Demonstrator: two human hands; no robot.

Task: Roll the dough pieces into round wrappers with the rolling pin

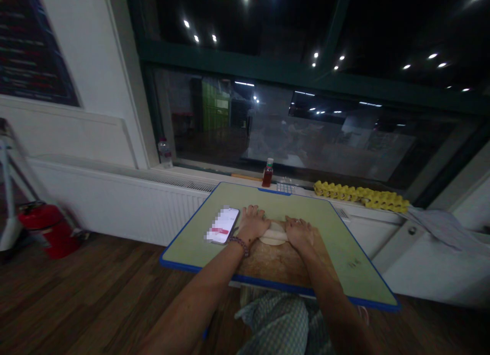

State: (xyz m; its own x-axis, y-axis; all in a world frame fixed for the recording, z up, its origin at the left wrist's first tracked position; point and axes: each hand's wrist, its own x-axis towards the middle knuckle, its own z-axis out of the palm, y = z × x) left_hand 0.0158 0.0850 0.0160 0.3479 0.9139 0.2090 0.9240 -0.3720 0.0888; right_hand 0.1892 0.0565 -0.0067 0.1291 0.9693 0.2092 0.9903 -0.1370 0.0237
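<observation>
A wooden board (271,265) lies on a light green table with a blue rim. On it is a flat, pale round of dough (272,241), partly covered by a pale rolling pin (276,233) lying crosswise. My left hand (254,225) rests over the pin's left end, its fingers stretched forward and apart. Over the right end lies my right hand (299,233), also with fingers extended. Both palms press down from above, hiding the pin's ends. A phone (225,225) with a lit screen lies just left of my left hand.
The table (184,243) stands against a windowsill. On the sill are a small bottle of reddish liquid (268,174), yellow egg trays (360,196) and a clear bottle (165,153). A radiator (115,202) runs below. A red fire extinguisher (49,230) stands on the floor at left.
</observation>
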